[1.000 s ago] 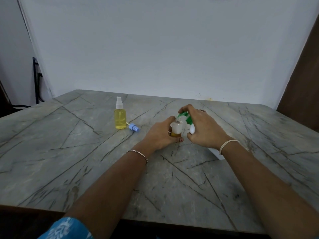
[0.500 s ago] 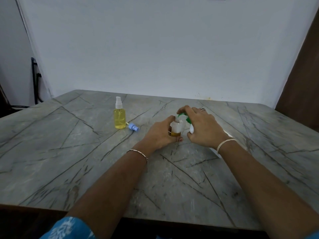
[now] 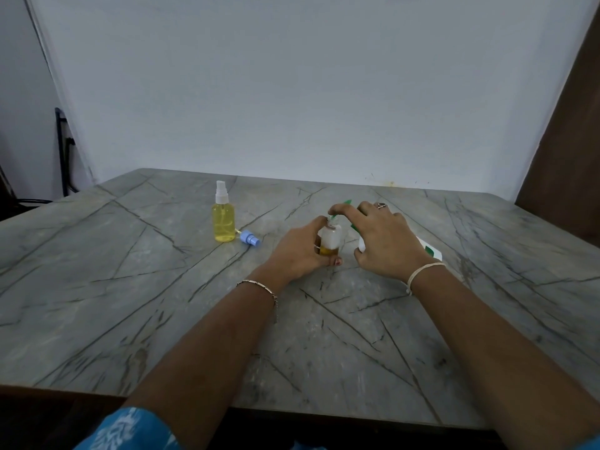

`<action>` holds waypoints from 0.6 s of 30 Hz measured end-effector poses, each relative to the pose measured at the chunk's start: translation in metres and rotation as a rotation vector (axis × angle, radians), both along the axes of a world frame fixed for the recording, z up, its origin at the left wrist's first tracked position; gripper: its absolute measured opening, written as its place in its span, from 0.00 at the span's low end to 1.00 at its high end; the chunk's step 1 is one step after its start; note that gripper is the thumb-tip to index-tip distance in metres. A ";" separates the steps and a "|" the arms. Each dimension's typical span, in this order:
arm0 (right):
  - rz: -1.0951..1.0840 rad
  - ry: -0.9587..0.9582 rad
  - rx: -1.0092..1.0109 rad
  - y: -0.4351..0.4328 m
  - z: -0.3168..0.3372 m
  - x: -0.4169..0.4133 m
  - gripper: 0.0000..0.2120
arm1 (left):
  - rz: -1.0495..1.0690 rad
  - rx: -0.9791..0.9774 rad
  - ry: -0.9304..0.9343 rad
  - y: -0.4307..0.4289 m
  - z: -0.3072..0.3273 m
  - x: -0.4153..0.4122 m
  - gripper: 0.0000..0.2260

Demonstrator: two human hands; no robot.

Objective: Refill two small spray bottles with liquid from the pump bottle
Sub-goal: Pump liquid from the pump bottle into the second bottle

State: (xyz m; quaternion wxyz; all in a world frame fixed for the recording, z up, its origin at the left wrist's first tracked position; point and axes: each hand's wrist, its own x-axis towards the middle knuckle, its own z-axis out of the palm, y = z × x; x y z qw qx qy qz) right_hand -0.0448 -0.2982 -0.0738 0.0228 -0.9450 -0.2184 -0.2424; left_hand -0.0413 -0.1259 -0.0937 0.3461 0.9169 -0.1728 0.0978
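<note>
My fingers (image 3: 337, 210) of the right hand (image 3: 386, 241) are bent over the green pump head (image 3: 348, 203), with the tips pressing on top of it; the rest of that hand wraps the white pump bottle (image 3: 430, 251), which is tilted toward the small bottle. My left hand (image 3: 300, 253) is closed around the open spray bottle (image 3: 329, 238), holding it upright on the table (image 3: 162, 303).

Change over the last 1 second: the pump head has risen a little from under my right hand and its green nozzle now shows above my fingertips, directly over the small bottle's open neck. I judge this as the release between 2 pump strokes, so filling is in progress, not finished.

Condition of the bottle being filled: clear plastic, no cap, with amber liquid only in the lowest part; most of the body is empty.

The second spray bottle (image 3: 223, 220) stands well to the left, capped in white and nearly full of yellow liquid. A blue sprayer cap (image 3: 250, 238) lies on its side just beside it, probably belonging to the open bottle.
</note>
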 end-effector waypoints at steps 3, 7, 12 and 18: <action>-0.005 -0.013 0.016 0.005 0.002 0.001 0.31 | -0.004 -0.005 0.001 0.000 -0.001 0.003 0.32; -0.011 -0.044 0.008 0.006 0.001 0.001 0.32 | -0.015 -0.017 0.000 0.000 -0.002 0.005 0.32; -0.037 -0.065 -0.059 0.000 -0.001 -0.001 0.36 | -0.009 -0.012 -0.001 0.000 -0.003 0.007 0.32; -0.033 -0.059 -0.045 0.001 -0.001 0.000 0.33 | -0.018 -0.001 -0.003 -0.001 -0.004 0.007 0.31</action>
